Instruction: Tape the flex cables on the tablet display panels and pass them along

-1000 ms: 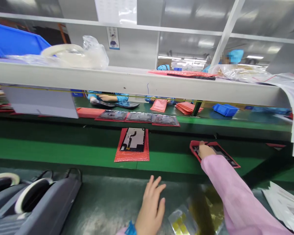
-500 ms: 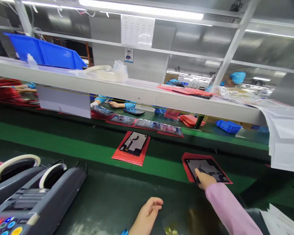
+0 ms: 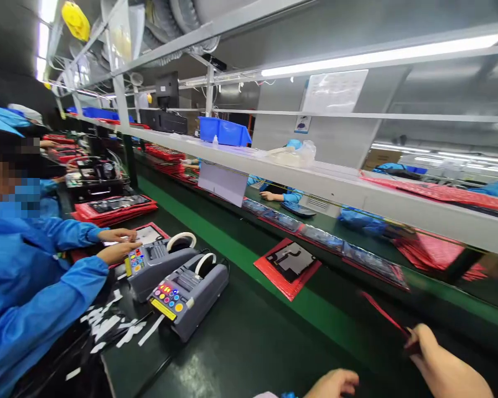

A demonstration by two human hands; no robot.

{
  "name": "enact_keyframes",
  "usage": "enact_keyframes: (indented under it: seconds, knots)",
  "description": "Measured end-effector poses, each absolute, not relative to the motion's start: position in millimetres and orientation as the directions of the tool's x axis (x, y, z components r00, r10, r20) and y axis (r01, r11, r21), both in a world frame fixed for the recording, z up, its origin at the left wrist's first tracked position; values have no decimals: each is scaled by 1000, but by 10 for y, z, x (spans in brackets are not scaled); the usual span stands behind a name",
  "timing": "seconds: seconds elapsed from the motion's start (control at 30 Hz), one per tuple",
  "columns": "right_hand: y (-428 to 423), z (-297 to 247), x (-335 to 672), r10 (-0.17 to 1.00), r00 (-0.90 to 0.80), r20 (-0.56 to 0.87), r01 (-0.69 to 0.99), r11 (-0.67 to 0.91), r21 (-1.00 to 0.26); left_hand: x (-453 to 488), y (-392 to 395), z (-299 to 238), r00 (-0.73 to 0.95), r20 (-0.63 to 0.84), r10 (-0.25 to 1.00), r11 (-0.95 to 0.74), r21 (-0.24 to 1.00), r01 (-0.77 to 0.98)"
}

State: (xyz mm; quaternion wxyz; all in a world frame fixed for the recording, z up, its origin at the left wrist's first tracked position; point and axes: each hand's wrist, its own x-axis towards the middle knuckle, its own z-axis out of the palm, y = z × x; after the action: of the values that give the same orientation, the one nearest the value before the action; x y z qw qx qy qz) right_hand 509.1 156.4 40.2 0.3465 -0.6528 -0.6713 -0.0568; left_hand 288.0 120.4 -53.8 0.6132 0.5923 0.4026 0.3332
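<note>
My right hand (image 3: 446, 359), at the lower right, grips a red bubble pouch (image 3: 384, 312) by its near end. The pouch is seen almost edge-on and blurred, with a dark thing by the fingers; whether the screen panel is still on it I cannot tell. Low at the bottom edge, my left hand (image 3: 334, 384) is partly cut off, its fingers loosely bent and apart, with nothing visible in them. On the green strip beyond lies another red pouch (image 3: 288, 284), a black-and-white screen panel (image 3: 291, 258) on top of it.
Two grey tape dispensers (image 3: 191, 296) stand left on the dark bench. Beside them, a co-worker in a blue sleeve (image 3: 66, 282) handles a panel. Bagged panels (image 3: 321, 237) line the far edge below a white shelf (image 3: 336, 185). White tape scraps (image 3: 108, 320) lie at lower left.
The view has swung left, bringing the dispensers and co-worker into sight. My right hand, earlier touching the panel on the right pouch, now has a pouch raised and tilted edge-on.
</note>
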Motion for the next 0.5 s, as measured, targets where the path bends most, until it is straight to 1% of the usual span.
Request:
enact_keyframes:
  seconds: [0.07,0.1,0.17,0.23,0.3,0.37,0.43,0.5]
  knots:
    - [1411,608,4886,865,95,493,921,112,-374,3062,1220,-421,426,-42,904,33,999,27]
    - [1314,696,4760,870,123,477,909,93,-405,3142,1219,-346,378,5,926,7,999,-32]
    - [1115,818,4484,858,219,464,848,68,-526,3246,1212,-184,231,98,968,-54,980,-190]
    - [949,863,4237,861,221,458,749,151,-646,3238,1217,-37,74,146,987,-113,936,-333]
    - [845,858,4104,867,183,464,593,280,-755,3102,1249,69,-15,141,990,-135,901,-412]
    - [811,828,4124,872,182,455,424,348,-836,2860,1297,135,-62,93,994,-112,862,-494]
    - [831,773,4264,886,219,408,321,330,-888,2565,1332,173,-48,35,998,-56,815,-577]
    - [870,686,4439,893,276,356,291,275,-916,2288,1329,190,34,-33,999,47,766,-641]
